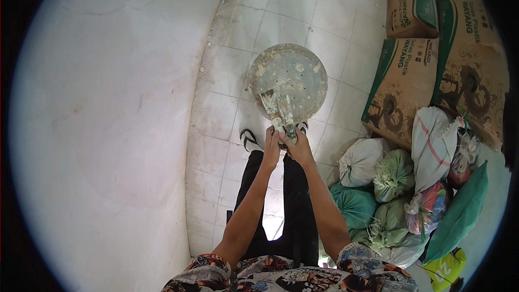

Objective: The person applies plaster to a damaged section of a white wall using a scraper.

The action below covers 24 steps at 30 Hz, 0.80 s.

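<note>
My left hand (272,145) is closed around the handle of a putty knife (272,107), whose wide blade is crusted with dried pale filler. Close beside it, my right hand (297,146) grips a second putty knife (286,112), also smeared with filler. The two hands nearly touch, and both blades point away from me, side by side. Behind the blades stands a round grey stool-like thing (292,70), its flat top spattered with dried filler and dotted with small holes. Whether the blades touch that top I cannot tell.
A bare white wall (108,119) rises on the left. Dusty pale tiles (216,97) cover the floor. Stacked cardboard boxes (403,81) stand at the right, with several tied sacks (362,162) and a green bag (459,211) nearer me. My sandalled foot (250,139) is below my hands.
</note>
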{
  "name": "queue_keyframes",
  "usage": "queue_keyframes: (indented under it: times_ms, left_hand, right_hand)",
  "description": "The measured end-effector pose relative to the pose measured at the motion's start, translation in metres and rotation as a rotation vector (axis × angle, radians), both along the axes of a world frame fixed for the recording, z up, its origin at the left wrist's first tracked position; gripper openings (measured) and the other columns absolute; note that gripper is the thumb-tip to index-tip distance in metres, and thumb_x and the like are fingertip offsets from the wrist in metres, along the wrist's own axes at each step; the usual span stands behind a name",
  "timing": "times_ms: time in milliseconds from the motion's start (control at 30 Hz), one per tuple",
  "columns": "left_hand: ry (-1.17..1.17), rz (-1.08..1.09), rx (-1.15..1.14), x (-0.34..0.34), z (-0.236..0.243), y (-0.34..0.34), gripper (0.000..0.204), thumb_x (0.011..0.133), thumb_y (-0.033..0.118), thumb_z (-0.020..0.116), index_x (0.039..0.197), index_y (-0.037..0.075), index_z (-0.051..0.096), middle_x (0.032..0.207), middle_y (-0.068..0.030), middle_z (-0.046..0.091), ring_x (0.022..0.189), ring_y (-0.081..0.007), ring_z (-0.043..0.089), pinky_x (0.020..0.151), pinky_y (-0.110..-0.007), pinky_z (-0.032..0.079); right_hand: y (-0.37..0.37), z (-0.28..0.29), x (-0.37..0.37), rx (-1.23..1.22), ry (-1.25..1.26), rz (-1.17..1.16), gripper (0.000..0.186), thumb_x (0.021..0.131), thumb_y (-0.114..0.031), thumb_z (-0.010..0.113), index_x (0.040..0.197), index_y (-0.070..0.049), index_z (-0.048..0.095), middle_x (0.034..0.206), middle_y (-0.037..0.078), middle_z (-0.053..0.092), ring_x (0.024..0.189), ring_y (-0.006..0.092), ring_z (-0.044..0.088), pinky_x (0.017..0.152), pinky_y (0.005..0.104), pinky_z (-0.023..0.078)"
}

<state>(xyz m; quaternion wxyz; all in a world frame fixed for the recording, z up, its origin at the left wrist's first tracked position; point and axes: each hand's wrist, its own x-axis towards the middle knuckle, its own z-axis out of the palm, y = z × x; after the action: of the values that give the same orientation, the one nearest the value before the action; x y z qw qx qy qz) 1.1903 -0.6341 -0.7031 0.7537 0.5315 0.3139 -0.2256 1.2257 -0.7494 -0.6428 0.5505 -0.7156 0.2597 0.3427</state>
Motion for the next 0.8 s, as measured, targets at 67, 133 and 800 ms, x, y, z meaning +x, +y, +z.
queue_keyframes:
  times_ms: [67,133,800]
  left_hand:
    - [-0.165,-0.001,0.150,0.005,-0.015,0.000,0.037,0.101,0.018,0.044,0.131,-0.003,0.036,0.117,-0.0162,0.051,0.097,-0.0166,0.055,0.081,-0.027,0.047]
    - [-0.242,0.184,0.087,0.019,0.003,0.000,0.038,0.100,0.013,0.048,0.129,-0.005,0.033,0.118,-0.0166,0.050,0.080,-0.0152,0.060,0.061,-0.025,0.051]
    - [-0.321,0.032,0.349,0.009,0.006,-0.026,0.049,0.093,0.005,0.053,0.138,-0.004,0.034,0.134,-0.0255,0.046,0.122,-0.0390,0.048,0.102,-0.042,0.039]
  right_hand:
    - [0.000,-0.011,-0.001,-0.229,-0.293,0.095,0.034,0.091,-0.030,0.062,0.098,0.002,0.056,0.089,0.020,0.064,0.070,0.0376,0.063,0.061,0.0407,0.050]
    - [0.001,-0.017,-0.002,-0.461,-0.455,0.116,0.029,0.092,-0.026,0.059,0.100,0.002,0.054,0.091,0.021,0.063,0.073,0.0404,0.063,0.062,0.0436,0.050]
    - [0.000,-0.035,0.064,0.009,-0.241,0.071,0.029,0.076,-0.016,0.079,0.093,0.001,0.063,0.075,0.001,0.060,0.067,0.0063,0.051,0.059,0.0236,0.044]
